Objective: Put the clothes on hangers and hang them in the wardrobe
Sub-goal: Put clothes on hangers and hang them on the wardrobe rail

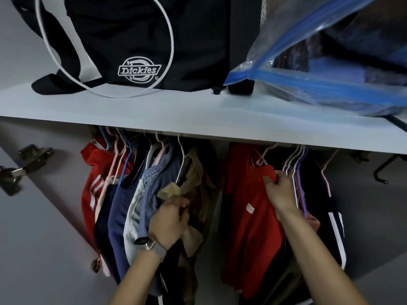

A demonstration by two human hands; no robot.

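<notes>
Two hands work among hung clothes under the wardrobe shelf (pixel 198 119), lower half of frame. Left hand (pixel 170 219), watch (pixel 152 245) on the wrist, sits lower centre with fingers curled into the tan garment (pixel 193 183), seemingly gripping its fabric and holding that group off to the left. Right hand (pixel 280 192), right of centre, has fingers clamped on the collar edge of the red shirt (pixel 248 216), pinching it near the top where a pink hanger (pixel 263 156) rises to the rail; the rail itself is hidden behind the shelf lip.

Likely reason for the split: a dark gap shows between the tan garment and the red shirt, so the hands are probably parting the row to seat or straighten the red shirt on its hanger. Judgement: red shirt looks already hung, step is settling or spacing it.

Left group, from far left: red jacket (pixel 92 172) with white stripes, navy top (pixel 119 205), denim shirt (pixel 152 179), all on thin hangers, packed touching. Right of the red shirt: a bunch of white and purple hangers (pixel 297 164), just beside the right hand, then a dark garment with white trim (pixel 337 227).

On the shelf: black Dickies bag (pixel 136 40) at upper left with a white cord looped over it, clear zip bag with blue seal (pixel 319 62) at upper right. Door hinge (pixel 19 166) at left edge. Slight motion blur on the zip bag.
</notes>
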